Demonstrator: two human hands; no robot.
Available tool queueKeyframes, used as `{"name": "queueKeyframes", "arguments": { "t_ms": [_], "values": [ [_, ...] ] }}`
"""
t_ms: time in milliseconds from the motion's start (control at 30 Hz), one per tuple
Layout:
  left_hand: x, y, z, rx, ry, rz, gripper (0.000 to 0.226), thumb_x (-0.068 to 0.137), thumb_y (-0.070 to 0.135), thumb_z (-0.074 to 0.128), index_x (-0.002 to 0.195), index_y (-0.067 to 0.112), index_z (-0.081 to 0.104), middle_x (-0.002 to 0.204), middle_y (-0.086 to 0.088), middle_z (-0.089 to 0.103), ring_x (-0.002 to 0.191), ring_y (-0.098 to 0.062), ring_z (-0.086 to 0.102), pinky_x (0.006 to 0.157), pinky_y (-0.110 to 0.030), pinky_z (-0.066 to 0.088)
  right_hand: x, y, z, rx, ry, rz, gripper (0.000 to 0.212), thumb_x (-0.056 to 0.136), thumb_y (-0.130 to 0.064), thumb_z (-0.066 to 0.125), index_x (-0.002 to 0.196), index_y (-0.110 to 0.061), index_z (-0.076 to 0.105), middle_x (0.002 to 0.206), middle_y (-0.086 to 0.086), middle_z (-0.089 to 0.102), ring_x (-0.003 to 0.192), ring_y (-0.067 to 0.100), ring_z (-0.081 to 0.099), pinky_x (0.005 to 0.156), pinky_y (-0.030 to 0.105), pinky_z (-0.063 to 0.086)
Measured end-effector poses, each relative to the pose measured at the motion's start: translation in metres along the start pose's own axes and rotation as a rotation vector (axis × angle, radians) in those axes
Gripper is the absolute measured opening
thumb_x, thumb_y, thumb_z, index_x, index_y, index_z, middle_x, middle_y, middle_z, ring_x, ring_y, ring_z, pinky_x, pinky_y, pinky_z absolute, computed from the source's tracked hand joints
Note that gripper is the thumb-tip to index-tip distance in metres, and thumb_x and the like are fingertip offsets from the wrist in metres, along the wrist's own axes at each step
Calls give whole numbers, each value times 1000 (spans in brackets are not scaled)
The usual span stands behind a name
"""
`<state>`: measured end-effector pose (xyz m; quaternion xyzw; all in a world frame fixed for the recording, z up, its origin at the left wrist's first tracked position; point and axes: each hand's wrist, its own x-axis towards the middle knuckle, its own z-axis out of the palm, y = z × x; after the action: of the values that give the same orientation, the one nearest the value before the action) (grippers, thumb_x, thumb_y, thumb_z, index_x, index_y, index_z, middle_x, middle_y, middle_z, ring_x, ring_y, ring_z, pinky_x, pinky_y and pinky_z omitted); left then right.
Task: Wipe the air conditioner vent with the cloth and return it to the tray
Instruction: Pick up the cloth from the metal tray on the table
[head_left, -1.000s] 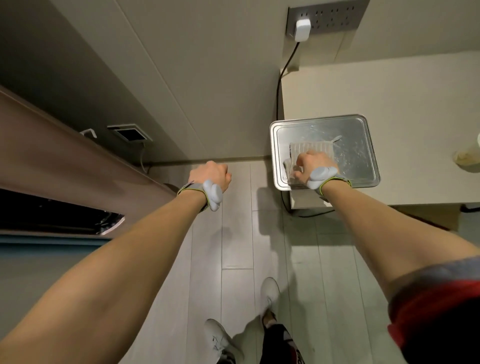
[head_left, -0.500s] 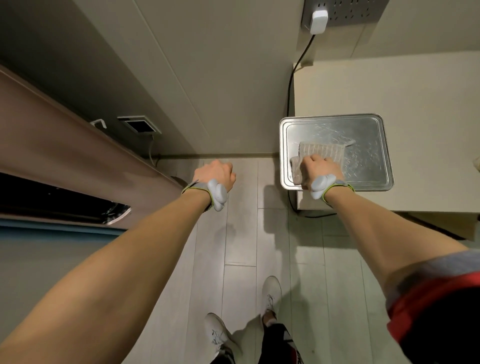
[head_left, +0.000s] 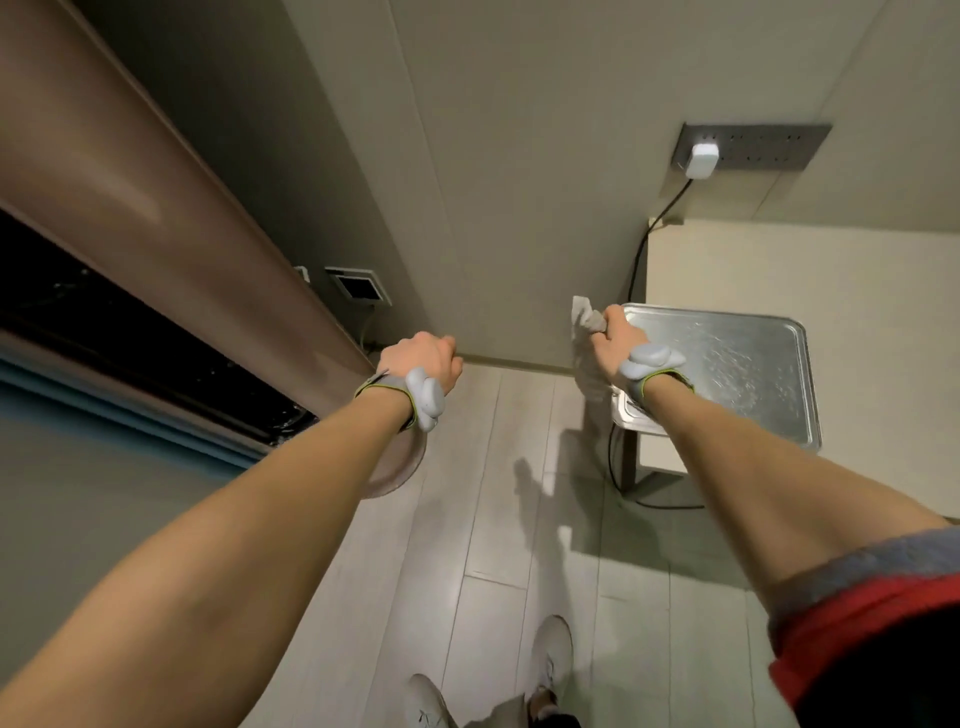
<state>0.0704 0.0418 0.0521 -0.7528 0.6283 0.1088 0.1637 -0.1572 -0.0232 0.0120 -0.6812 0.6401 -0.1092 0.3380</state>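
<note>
Hard to see much of the air conditioner: it's a long brownish curved body running down the left side of the frame, cut off at the left edge, and its vent is just a dark slot with a few glints in it, no detail. The right hand's fingers are mostly hidden behind the back of the hand, and a pale blue blobby wrist device sits over each wrist.

The right hand is fisted tight around the cloth, right of centre. The cloth is a pale, soft, crumpled thing; one corner pokes up above the knuckles and the rest hangs down below the fist, clear of the tray, just off its left edge. The tray is shiny scuffed metal, rectangular with rounded corners, on a cream table at the right.

The left hand is curled closed near the middle, nothing visible in it, next to the air conditioner's rounded end.
</note>
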Motion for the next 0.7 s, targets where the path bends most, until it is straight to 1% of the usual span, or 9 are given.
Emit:
{"name": "queueKeyframes", "arguments": {
  "t_ms": [133, 200, 267, 333, 433, 500, 567, 600, 700],
  "values": [
    [-21, -35, -19, -34, 25, -51, 33, 100, 31, 32, 114, 9, 53, 116, -15, 58, 103, -38, 59, 71, -36, 42, -6, -44, 6, 225, -8, 100, 20, 91, -22, 37, 108, -11, 41, 93, 15, 54, 84, 33, 51, 81, 40, 43],
    [-35, -56, -27, -55, 43, -88, 33, 100, 31, 32, 115, 9, 53, 116, -14, 58, 102, -37, 59, 70, -36, 42, -12, -72, 8, 427, -49, 138, 22, 86, -21, 40, 107, -16, 44, 89, 9, 57, 84, 33, 57, 86, 46, 52],
    [-52, -80, -33, -60, 64, -120, 33, 100, 31, 32, 114, 10, 54, 115, -13, 59, 102, -36, 59, 71, -36, 43, -24, -105, 12, 745, -106, 166, 19, 88, -11, 40, 104, -13, 50, 80, 6, 58, 77, 29, 59, 79, 48, 54],
    [-67, -106, -38, -70, 89, -157, 34, 100, 32, 32, 115, 11, 54, 117, -12, 59, 104, -36, 59, 71, -35, 42, -36, -137, 17, 988, -130, 200, 17, 92, -5, 38, 92, -11, 54, 78, 5, 58, 72, 26, 58, 74, 47, 52],
    [-88, -145, -45, -69, 113, -203, 34, 101, 33, 32, 116, 12, 53, 117, -11, 59, 103, -35, 59, 69, -34, 41, -48, -177, 29, 1211, -160, 268, 16, 94, -11, 41, 90, -12, 56, 80, 5, 61, 72, 23, 60, 75, 45, 51],
    [-101, -168, -49, -64, 125, -230, 34, 101, 33, 31, 116, 11, 53, 114, -10, 60, 99, -35, 60, 67, -33, 41, -53, -195, 40, 1280, -203, 219, 15, 92, -22, 53, 101, -11, 59, 90, 6, 68, 81, 24, 65, 86, 47, 52],
    [-116, -192, -53, -67, 136, -259, 33, 101, 32, 31, 113, 11, 53, 109, -10, 60, 89, -33, 59, 64, -34, 41, -59, -216, 52, 1278, -244, 153, 41, 82, -27, 68, 117, -9, 58, 111, 11, 69, 96, 27, 68, 93, 48, 52],
    [-123, -205, -55, -70, 146, -275, 32, 101, 32, 32, 112, 11, 53, 107, -10, 60, 83, -31, 57, 63, -34, 42, -63, -230, 57, 1264, -250, 112, 51, 79, -24, 72, 124, -9, 55, 118, 13, 67, 102, 29, 67, 95, 50, 52],
    [-144, -240, -62, -77, 153, -308, 31, 102, 32, 32, 111, 11, 53, 101, -6, 58, 73, -27, 55, 58, -32, 41, -74, -266, 74, 1174, -277, 39, 58, 75, -6, 74, 127, -8, 51, 124, 16, 64, 109, 33, 64, 98, 53, 49]
  ]
}}
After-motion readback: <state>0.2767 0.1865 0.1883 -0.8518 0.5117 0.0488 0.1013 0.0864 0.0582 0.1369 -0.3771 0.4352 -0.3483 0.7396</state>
